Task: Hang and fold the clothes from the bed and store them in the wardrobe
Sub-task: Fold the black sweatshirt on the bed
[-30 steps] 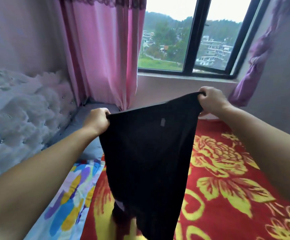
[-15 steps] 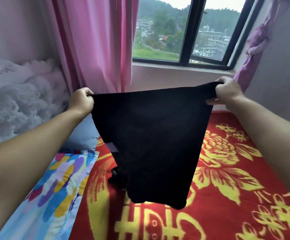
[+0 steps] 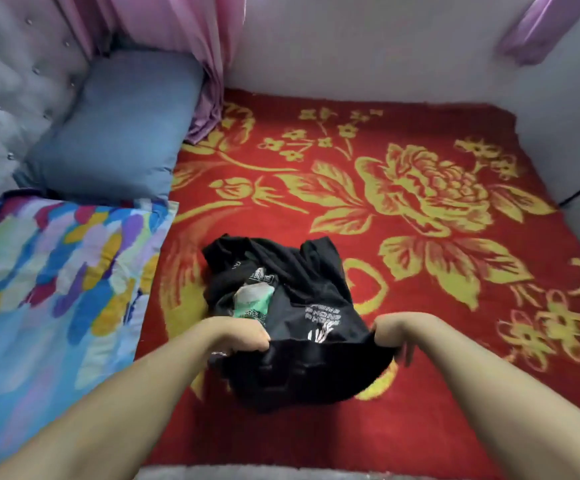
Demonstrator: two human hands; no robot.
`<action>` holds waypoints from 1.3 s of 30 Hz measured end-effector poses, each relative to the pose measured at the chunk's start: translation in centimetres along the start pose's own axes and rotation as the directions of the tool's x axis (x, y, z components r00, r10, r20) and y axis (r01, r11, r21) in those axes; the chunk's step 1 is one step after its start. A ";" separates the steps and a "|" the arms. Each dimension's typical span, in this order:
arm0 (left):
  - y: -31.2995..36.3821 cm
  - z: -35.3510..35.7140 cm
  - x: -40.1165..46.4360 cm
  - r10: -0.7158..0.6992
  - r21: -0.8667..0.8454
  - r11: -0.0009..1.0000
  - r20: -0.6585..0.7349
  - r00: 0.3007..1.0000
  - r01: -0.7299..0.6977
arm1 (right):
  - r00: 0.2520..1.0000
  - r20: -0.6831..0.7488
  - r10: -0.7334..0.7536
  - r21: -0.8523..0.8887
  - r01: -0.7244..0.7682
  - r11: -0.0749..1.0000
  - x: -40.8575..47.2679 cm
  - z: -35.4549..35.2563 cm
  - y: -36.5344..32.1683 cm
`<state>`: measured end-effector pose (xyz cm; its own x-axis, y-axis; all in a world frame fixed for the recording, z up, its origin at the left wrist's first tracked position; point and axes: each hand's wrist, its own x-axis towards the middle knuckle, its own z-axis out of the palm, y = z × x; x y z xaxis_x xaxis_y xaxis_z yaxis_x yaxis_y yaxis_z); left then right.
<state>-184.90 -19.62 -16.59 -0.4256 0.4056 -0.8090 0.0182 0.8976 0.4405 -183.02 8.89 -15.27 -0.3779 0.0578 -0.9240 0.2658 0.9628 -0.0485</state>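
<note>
Across the bed [image 3: 420, 393], which fills most of the room from the wall to the near edge, a red blanket [image 3: 316, 126] with yellow flowers lies spread, and it carries everything that matters. At the head end a grey-blue pillow [image 3: 115, 129] leans on the padded headboard [image 3: 8, 84], and a bright patterned quilt [image 3: 49, 282] covers the left side. A pink curtain [image 3: 177, 36] hangs down behind the pillow.

Near the middle of the blanket, toward the near edge, sits the one garment I can see: a black shirt [image 3: 299, 289] with white lettering and a green print. It is bunched and rumpled at its far end, lying on the blanket, while its near edge is lifted and stretched between the two hands. Left hand [image 3: 243, 336] grips that edge with curled fingers at one corner; right hand [image 3: 390, 332] pinches the other corner, fingers tucked under the cloth.

As for progress, I would say this is early. The shirt is neither folded nor on a hanger; it looks about ready to be laid flat and smoothed, which would be the first step of a fold. No wardrobe shows from where I stand, nor any stack of finished clothes, so I cannot tell how much has already been put away. A dark wire shape at the right edge might be a hanger, but it is too small to say. Folding, carrying and storing this shirt all remain.
</note>
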 end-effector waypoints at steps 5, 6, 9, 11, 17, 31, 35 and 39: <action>-3.8 4.7 5.9 -0.046 -0.110 0.993 0.058 0.997 0.052 | 0.991 0.131 -0.035 -0.093 0.048 0.994 6.8 3.3 2.0; -4.5 4.8 7.1 -0.066 -0.151 0.986 0.024 0.998 0.069 | 0.991 0.115 -0.068 -0.143 0.085 0.986 8.3 3.2 2.0; -6.1 3.2 12.1 -0.092 -0.101 0.993 -0.275 0.957 0.067 | 0.961 -0.177 -0.212 -0.192 0.178 0.965 13.5 1.5 0.5; -6.3 1.2 15.5 -0.145 -0.097 0.989 -0.500 0.854 0.111 | 0.866 -0.430 -0.258 -0.119 0.228 0.966 17.0 -0.1 -1.5; -8.7 -2.2 23.8 -0.105 0.213 0.914 -0.696 0.710 0.345 | 0.733 -0.631 -0.254 -0.081 0.263 0.961 26.3 -2.5 -10.1; -14.2 3.9 17.9 0.444 0.684 0.728 -0.509 0.737 0.034 | 0.695 -0.423 0.581 0.631 -0.233 0.740 25.3 -4.1 10.1; -12.6 5.0 18.4 0.630 0.760 0.638 -0.422 0.652 -0.124 | 0.764 -0.353 0.540 0.420 -0.387 0.821 25.1 -2.8 9.1; -8.7 2.5 20.6 0.629 0.671 0.724 -0.545 0.555 -0.161 | 0.542 -0.823 -0.171 -0.108 0.146 0.983 25.4 -4.6 1.6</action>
<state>-191.55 -18.61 -38.07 -0.7176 0.6953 0.0400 0.6889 0.7002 0.1875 -196.31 13.14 -37.04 -0.9801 0.0835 -0.1801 0.1099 0.9838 -0.1419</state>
